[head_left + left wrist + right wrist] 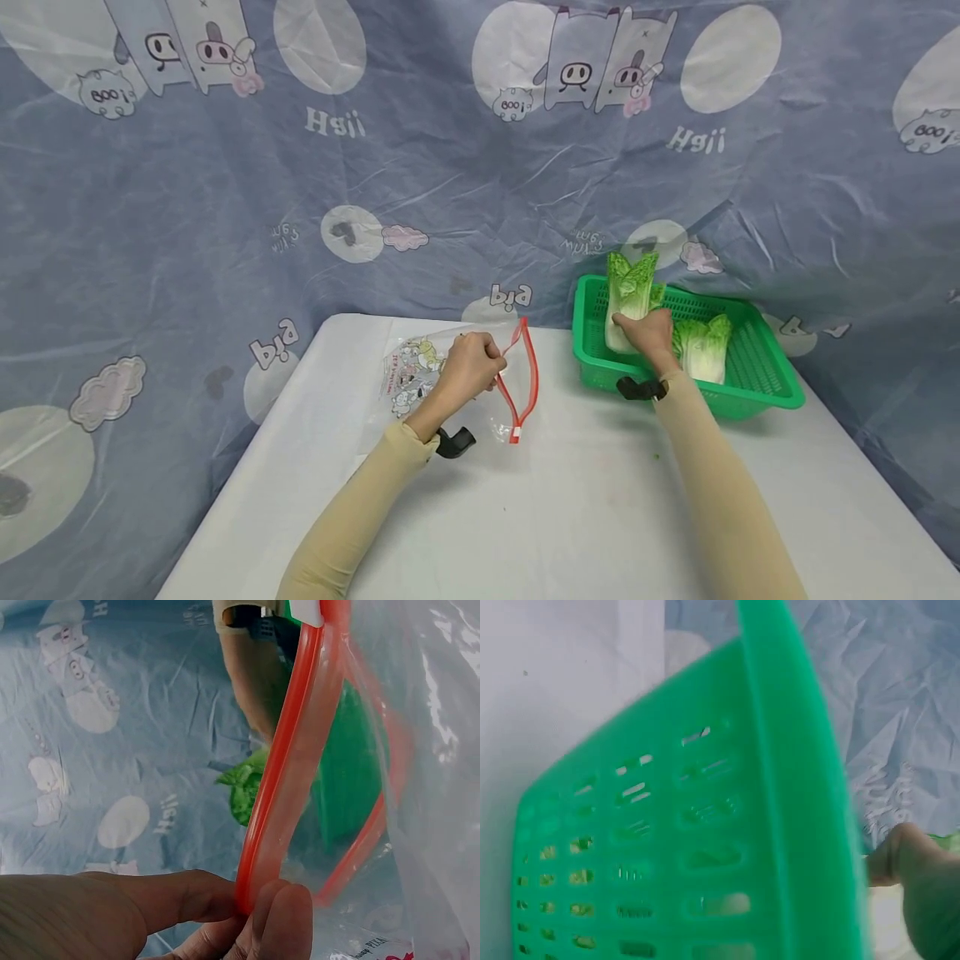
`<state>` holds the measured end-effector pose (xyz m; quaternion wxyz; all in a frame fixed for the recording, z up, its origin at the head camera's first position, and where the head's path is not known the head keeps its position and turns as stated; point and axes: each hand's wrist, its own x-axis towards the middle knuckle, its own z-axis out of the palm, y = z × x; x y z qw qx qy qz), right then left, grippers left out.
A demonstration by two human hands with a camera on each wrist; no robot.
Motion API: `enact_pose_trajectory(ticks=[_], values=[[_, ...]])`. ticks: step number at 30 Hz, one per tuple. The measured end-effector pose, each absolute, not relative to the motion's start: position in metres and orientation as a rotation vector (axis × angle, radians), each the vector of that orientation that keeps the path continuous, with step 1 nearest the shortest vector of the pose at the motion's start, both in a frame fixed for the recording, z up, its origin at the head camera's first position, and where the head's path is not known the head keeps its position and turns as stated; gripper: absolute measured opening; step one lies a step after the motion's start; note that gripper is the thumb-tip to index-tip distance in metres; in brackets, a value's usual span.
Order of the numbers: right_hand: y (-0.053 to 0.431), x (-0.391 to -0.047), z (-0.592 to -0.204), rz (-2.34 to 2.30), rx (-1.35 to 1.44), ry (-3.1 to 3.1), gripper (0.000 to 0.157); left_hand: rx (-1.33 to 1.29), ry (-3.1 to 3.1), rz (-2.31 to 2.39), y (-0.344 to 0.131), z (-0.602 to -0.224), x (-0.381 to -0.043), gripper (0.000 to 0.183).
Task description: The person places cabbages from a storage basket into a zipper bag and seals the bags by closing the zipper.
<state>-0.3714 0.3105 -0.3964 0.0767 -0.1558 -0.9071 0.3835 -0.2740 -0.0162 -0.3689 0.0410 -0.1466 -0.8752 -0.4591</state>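
Observation:
My left hand [470, 367] pinches the red-edged mouth of a clear zip bag [529, 375], which bears cartoon prints on its side. In the left wrist view, thumb and fingers grip the red zip strip [279, 772], and the mouth gapes apart. My right hand [651, 337] holds a napa cabbage [628, 292] upright, its leafy green end up, over the left part of the green basket [783, 375]. A second napa cabbage [705, 350] lies inside the basket. The basket wall [652, 825] covers much of the right wrist view, with the thumb beyond its rim.
A white-covered table [570, 517] carries the bag at centre-left and the basket at the back right. Behind it hangs a blue-grey printed cloth [450, 167]. Each wrist wears a black camera mount [455, 442]. A tiny green scrap [657, 456] lies before the basket.

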Motion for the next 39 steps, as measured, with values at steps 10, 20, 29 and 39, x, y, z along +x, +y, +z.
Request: enact_pose_trajectory(ticks=[10, 20, 29, 39], values=[[0.302, -0.35, -0.402, 1.415, -0.337, -2.32, 0.084, -0.439, -2.679, -1.441, -0.015, -0.37, -0.276, 0.013], [0.283, -0.33, -0.404, 1.407, -0.243, -2.227, 0.077, -0.441, -2.672, -1.408, -0.016, -0.371, -0.278, 0.015], [0.247, -0.305, -0.388, 1.473, -0.037, -2.231, 0.076, -0.473, -2.673, -1.344, -0.016, -0.371, -0.277, 0.015], [0.193, -0.268, -0.38, 1.599, 0.275, -2.224, 0.065, -0.452, -2.664, -1.308, -0.015, -0.367, -0.275, 0.015]])
